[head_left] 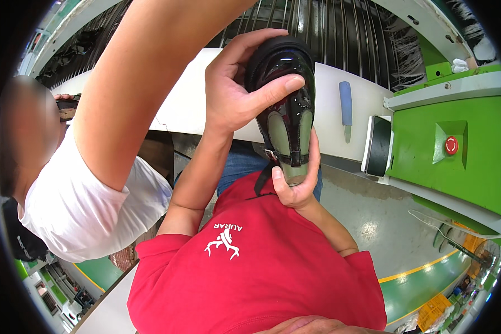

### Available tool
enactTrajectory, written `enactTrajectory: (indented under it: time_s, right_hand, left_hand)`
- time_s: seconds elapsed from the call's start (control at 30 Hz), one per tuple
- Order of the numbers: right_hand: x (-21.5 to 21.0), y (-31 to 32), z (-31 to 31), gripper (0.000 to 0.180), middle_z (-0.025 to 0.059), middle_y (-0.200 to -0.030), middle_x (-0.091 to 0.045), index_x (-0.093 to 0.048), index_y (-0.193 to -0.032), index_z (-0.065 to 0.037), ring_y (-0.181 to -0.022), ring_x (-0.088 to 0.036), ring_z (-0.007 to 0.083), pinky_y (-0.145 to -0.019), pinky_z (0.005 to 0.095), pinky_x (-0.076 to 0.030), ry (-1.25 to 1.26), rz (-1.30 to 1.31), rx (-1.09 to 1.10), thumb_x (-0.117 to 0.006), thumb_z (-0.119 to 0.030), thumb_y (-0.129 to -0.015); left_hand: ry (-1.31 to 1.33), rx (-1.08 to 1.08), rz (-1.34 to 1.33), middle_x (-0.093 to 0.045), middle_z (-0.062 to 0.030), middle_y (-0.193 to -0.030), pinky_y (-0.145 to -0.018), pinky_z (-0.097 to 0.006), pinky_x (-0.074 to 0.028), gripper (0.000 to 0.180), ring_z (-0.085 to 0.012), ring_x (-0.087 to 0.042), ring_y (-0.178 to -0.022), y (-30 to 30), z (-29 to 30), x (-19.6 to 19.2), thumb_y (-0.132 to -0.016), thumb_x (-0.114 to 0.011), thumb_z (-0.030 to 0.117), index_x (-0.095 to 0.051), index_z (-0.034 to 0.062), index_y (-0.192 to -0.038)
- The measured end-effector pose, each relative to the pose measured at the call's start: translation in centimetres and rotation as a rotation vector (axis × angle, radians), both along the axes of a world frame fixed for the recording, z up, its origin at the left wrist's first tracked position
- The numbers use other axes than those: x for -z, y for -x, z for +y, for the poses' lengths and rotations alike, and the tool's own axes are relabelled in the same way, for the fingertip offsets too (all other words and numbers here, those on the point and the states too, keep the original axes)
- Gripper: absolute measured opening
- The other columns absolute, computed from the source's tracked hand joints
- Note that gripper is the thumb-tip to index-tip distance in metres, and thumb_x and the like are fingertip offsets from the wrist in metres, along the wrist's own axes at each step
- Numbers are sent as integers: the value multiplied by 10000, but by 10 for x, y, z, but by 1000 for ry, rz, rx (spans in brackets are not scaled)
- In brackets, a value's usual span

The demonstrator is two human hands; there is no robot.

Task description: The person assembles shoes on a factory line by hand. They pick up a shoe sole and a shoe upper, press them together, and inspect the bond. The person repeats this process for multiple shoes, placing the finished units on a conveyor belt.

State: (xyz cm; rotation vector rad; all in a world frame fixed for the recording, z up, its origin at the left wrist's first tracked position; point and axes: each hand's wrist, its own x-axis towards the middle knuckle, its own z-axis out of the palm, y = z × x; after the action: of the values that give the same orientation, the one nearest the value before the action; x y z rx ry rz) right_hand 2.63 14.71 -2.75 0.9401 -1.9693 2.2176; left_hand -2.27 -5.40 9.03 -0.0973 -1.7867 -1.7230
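Note:
A glossy black shoe [286, 60] on a green shoe last [278, 133] is held over the near edge of the white worktable, its toe pointing away from me. My left hand [236, 89] wraps the toe end from the left, thumb lying across the top. At the heel end, my right hand [296, 192] grips the shoe and last, with fingers along the right side and thumb on the left. A thin black strap crosses the last near the heel. Parts of both hands' fingers are hidden behind the shoe.
A blue-handled knife [346, 108] lies on the white worktable [186, 92]. To the right stands a green machine [428, 167] with a red button [451, 145] and dark panel [379, 146]. Metal rollers [339, 33] run behind. At left, a co-worker's bare arm [145, 78] reaches across.

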Motion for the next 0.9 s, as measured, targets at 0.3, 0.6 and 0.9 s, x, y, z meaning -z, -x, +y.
enactTrajectory:
  time_s: [0.3, 0.6, 0.9]
  right_hand:
    - [3, 0, 5, 996, 266, -1592, -395, -112, -1708, 84, -1420, -518, 344, -1146, 443, -495, -5, -34, -81, -670, -57, -895]
    - [5, 1, 9, 1017, 263, -1674, -357, -52, -1734, 49, -1500, -491, 339, -1175, 441, -500, -39, -22, -121, -647, -20, -912]
    - [0, -1, -1, 981, 257, -1419, -482, -216, -1665, 150, -1243, -588, 321, -1058, 415, -508, 18, -58, -7, -712, -130, -866]
  left_hand:
    - [-5, 2, -16, -781, -135, -1210, -970, -302, -592, 614, -169, -755, -1050, -1, 1, -1, -837, -923, 83, -677, -43, -1386]
    - [-9, -28, 36, -806, -121, -1117, -913, -298, -635, 608, -170, -785, -1014, 2, 2, 1, -810, -981, 98, -699, -12, -1337]
    - [9, -32, 43, -806, -131, -1120, -905, -297, -639, 601, -177, -789, -1014, 1, 2, 1, -815, -979, 98, -698, -20, -1333]
